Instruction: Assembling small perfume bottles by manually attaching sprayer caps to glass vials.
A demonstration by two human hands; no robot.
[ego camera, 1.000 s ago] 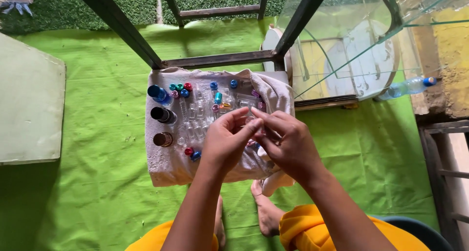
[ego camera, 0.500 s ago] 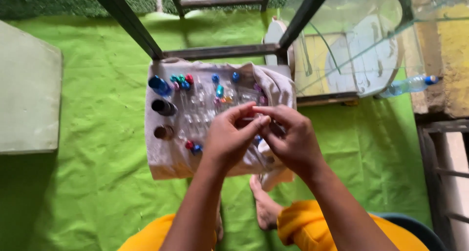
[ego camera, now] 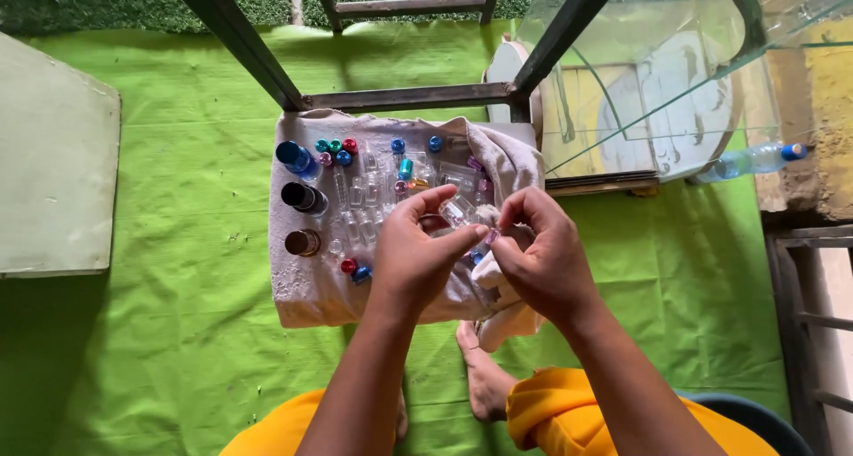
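Observation:
My left hand (ego camera: 416, 252) pinches a small clear glass vial (ego camera: 456, 211) above a pale cloth (ego camera: 302, 287). Beside it, my right hand (ego camera: 544, 259) holds a tiny pink cap (ego camera: 491, 236) at its fingertips, along with a fold of cloth. Both hands hover over the cloth's right half. On the cloth lie several clear vials (ego camera: 360, 194) and small coloured caps (ego camera: 338, 148). Three larger bottles stand in a column at its left: a blue one (ego camera: 296, 158), a black one (ego camera: 303, 197) and a brown one (ego camera: 303, 242).
The cloth lies on a green mat (ego camera: 151, 332). Dark metal frame legs (ego camera: 240, 43) cross above it. A glass panel (ego camera: 657, 83) and a plastic water bottle (ego camera: 753, 160) sit at right, a pale board (ego camera: 49, 181) at left. My bare foot (ego camera: 484, 380) rests below the cloth.
The hands have shifted slightly and parted a little; the vial in my left hand now shows more clearly above the fingers.

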